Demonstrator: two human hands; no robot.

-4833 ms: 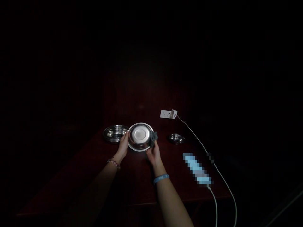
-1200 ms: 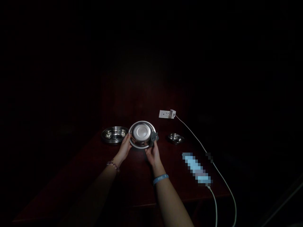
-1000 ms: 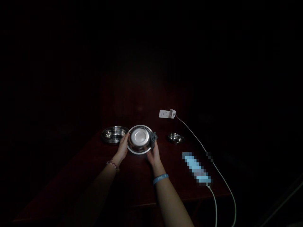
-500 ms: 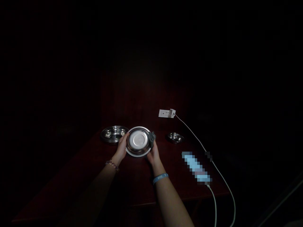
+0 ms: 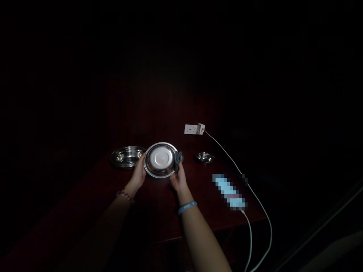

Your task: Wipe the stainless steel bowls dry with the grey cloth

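A shiny steel plate is held up above the table, tilted so that its underside faces me. My left hand grips its left rim, with the fingers mostly hidden behind it. At the right rim, my right hand is closed on a dark grey cloth pressed against the plate's edge. Just left of the plate rests a stack of steel plates, partly covered by my left hand and the held plate. A small steel bowl sits to the right.
The dark red table stands against a wall. A white wall socket with a charger feeds a white cable down the right side. A blurred-out, glowing phone-like object lies on the table at the right, a cable at its lower end.
The whole view has shifted, so everything appears a little further left and higher. Both hands keep hold of the plate, whose tilt has changed slightly; the cloth stays at its right rim.
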